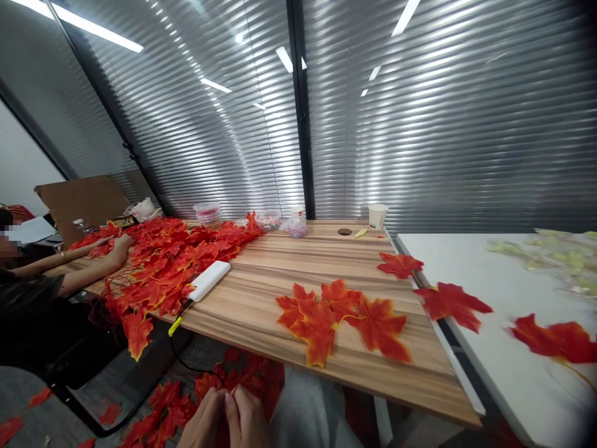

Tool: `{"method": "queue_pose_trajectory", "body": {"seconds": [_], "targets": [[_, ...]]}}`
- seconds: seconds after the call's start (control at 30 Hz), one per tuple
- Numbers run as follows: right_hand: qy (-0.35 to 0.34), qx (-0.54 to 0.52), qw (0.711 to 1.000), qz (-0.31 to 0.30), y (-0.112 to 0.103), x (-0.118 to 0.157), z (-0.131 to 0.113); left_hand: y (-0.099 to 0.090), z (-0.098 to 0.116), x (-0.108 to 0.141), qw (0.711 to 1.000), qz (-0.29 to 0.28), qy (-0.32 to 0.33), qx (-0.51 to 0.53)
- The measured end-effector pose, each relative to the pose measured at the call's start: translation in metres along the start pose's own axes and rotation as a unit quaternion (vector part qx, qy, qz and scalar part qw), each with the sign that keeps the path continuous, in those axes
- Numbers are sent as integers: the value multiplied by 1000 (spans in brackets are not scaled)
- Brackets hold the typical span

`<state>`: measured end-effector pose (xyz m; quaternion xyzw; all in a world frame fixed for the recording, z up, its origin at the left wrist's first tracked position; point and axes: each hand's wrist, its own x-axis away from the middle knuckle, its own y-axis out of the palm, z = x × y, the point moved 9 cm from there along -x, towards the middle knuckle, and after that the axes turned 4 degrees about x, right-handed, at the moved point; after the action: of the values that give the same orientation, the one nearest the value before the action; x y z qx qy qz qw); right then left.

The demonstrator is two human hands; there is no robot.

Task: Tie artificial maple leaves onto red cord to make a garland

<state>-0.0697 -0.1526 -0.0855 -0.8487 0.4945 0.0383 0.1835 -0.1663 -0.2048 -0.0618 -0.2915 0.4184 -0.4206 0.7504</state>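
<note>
My left hand (pixel 206 415) and my right hand (pixel 245 414) meet low in front of me, below the table's front edge. Thumbs and fingers of both are pinched together, tip to tip; what lies between them is too small to make out. Right behind and beside them are red artificial maple leaves (pixel 254 373), some seemingly over my lap and others lower down. On the table ahead lies a cluster of red-orange maple leaves (pixel 314 323) with yellow edges and a thin yellow stem.
A white power bank (pixel 209 281) with a cable lies beside a big heap of maple leaves (pixel 177 255). At left, a co-worker's hands (pixel 120 246) touch that heap. Paper cup (pixel 378 216) and bead tub (pixel 296 225) stand at the back; a white table (pixel 466 261) adjoins at right.
</note>
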Motion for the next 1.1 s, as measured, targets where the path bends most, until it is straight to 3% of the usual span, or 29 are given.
{"method": "queue_pose_trajectory", "body": {"seconds": [0.1,0.23,0.33,0.47,0.53,0.63,0.83,0.97,1.1], "targets": [[-32,22,999,20,-2,2,-11,-25,-10,-13,999,9,-36,26],[-34,29,998,35,-22,0,-21,-58,-35,-16,996,36,-80,31],[-38,19,999,24,-32,-8,-38,-56,-60,-8,996,-13,-79,34],[-73,-37,997,16,-28,-19,-73,-31,-82,5,986,-148,-77,17],[-60,-92,994,-13,-15,-24,-85,-32,-76,6,987,-148,-60,14],[-49,-175,981,-61,5,-29,-103,-45,-49,4,992,-81,-36,89],[-67,-195,975,-77,13,-35,-135,-55,5,14,973,-29,9,228],[-83,-173,979,-71,11,-30,-150,-76,22,21,980,72,85,163],[-98,-194,974,-59,8,-24,-164,-83,19,26,985,105,137,20]]}}
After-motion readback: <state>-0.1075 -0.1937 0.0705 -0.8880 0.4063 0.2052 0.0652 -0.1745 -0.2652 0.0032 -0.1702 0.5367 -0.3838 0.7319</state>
